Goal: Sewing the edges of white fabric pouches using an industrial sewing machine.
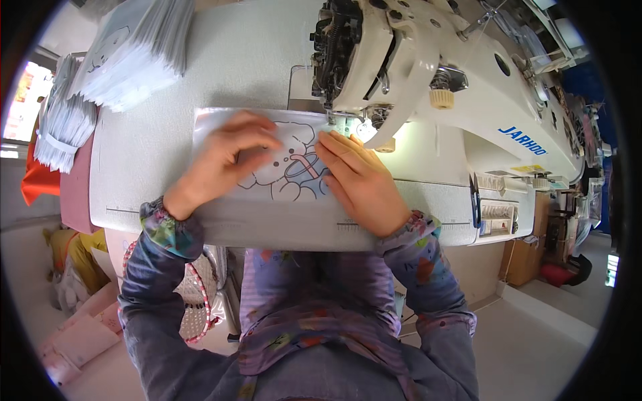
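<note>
A clear plastic sheet or pouch printed with a cartoon animal lies flat on the sewing table, its upper right edge by the needle area of a white sewing machine. My right hand rests flat on its right side, fingers stretched toward the lit presser foot. Above its left half hovers my left hand, fingers bent and apart, slightly blurred, with nothing seen between them. Part of the print is covered by both hands.
Thick stacks of printed plastic pieces stand at the back left, beside a tied bundle at the table's edge. Dark scissors sit at the right, next to a small tray. A woven basket is below the table.
</note>
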A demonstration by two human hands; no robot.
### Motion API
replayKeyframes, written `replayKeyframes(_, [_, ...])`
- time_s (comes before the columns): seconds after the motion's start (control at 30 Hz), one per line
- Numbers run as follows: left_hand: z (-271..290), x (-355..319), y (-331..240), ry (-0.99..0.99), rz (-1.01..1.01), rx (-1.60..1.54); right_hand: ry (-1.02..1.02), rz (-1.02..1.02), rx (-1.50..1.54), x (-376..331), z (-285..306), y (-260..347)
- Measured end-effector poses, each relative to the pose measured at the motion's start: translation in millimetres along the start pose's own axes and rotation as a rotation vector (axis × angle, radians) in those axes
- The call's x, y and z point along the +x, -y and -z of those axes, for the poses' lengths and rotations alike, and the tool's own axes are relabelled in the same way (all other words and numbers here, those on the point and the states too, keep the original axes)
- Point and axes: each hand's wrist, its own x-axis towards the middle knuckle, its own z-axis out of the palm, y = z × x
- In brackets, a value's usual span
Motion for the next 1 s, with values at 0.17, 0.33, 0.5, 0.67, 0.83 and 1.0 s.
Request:
replayKeyframes(0.17, [15.0, -10.6, 19.3, -0.115, -0.138, 0.716, 0.03, 0.009, 0.015, -2.4, 1.6, -4.9])
replayKeyframes(0.33, [11.5, -23.1, 13.7, -0.066, -0.105, 0.812, 0.042, 0.076, -0.072, -1.6, -1.7, 1.7])
replayKeyframes(0.5, [17.1, -24.9, 13.1, -0.028, -0.067, 0.776, 0.129, 0.097, -0.06, -15.5, -0.5, 16.7])
replayKeyframes(0.67, [17.4, -21.4, 17.0, -0.035, -0.083, 0.805, 0.121, 0.113, -0.075, -15.4, 2.5, 15.9])
replayKeyframes(0.83, [20.8, -4.2, 1.1, -0.038, 0.034, 0.872, 0.084, 0.09, -0.098, -7.5, 3.8, 10.8])
replayKeyframes(1.0, [11.8, 25.7, -9.8, 0.071, -0.273, 0.676, 0.072, 0.078, -0.088, -4.4, 1.8, 12.3])
